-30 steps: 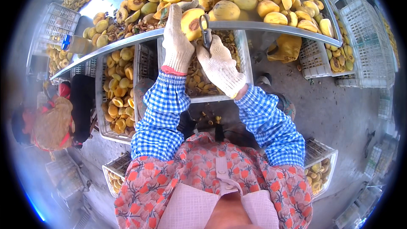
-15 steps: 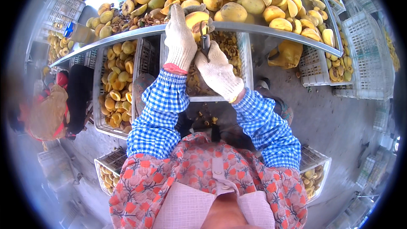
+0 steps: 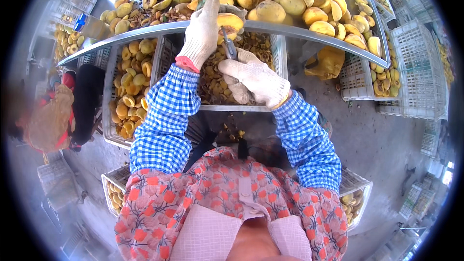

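My left hand [image 3: 202, 29], in a white knitted glove, is closed around a halved yellow peach [image 3: 230, 21] at the table's near edge. The peach's cut face is turned toward me, with brown at its middle. My right hand [image 3: 253, 78], gloved too, grips a small pitting knife [image 3: 228, 43] with a dark handle. The knife's metal tip reaches the lower part of the cut face; exactly how deep it sits I cannot tell. Below both hands stands a crate [image 3: 232, 108] holding pits and scraps.
A pile of peaches [image 3: 270, 12] covers the metal table [image 3: 309, 35], with loose pits at its left. Crates of halves [image 3: 129, 87] stand left and right below. A bottle with a blue cap [image 3: 92, 25] lies left. Another person [image 3: 53, 116] is at far left.
My right hand has moved down and right, turning so its curled fingers show. The knife handle has come lower and tilted. My left hand and the peach have shifted slightly.
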A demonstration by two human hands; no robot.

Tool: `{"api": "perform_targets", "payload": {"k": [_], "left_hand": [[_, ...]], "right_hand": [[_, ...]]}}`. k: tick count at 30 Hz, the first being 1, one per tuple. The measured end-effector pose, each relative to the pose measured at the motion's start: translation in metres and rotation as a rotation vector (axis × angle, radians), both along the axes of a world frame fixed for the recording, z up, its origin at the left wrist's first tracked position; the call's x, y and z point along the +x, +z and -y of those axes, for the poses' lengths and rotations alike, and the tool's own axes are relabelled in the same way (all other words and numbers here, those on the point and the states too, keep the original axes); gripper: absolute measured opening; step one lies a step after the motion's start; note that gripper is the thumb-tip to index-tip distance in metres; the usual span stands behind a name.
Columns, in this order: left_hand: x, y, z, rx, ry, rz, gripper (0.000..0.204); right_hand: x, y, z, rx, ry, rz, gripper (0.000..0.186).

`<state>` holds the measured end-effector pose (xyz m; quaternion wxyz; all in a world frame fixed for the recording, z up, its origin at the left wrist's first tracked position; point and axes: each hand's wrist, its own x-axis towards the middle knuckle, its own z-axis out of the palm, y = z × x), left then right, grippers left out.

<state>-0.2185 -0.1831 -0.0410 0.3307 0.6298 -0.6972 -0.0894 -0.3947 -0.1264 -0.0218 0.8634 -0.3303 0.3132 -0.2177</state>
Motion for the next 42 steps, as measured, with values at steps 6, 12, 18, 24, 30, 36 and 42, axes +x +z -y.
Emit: {"api": "perform_targets", "payload": {"k": [6,12,18,24,30,36,42], "left_hand": [[0.01,0.003,-0.003,0.755,-0.298,-1.71,0.046],[0.04,0.008,-0.04,0.314,-0.077,-0.902,0.049],[0.103,0.038,-0.056,0.298,0.633,0.284,0.055],[0.052,0.053,0.086,0.131,0.171,0.704,0.051],[0.061,0.027,0.132,-0.032,-0.054,0.804,0.044],[0.051,0.049,0.063,0.108,0.094,-0.495,0.047],[0.025,0.01,-0.016,0.41,-0.37,-1.768,0.043]], "right_hand": [[-0.006,-0.014,0.006,0.254,0.218,0.465,0.012],[-0.02,-0.024,0.001,0.035,0.218,0.245,0.019],[-0.023,-0.032,-0.01,-0.165,0.256,-0.127,0.021],[-0.033,-0.02,0.004,-0.047,0.091,-0.116,0.019],[-0.04,-0.016,0.007,-0.105,-0.041,-0.116,0.015],[-0.024,-0.023,0.008,-0.275,-0.232,-0.035,0.015],[-0.003,-0.023,0.013,-0.578,-0.17,-0.381,0.03]]}}
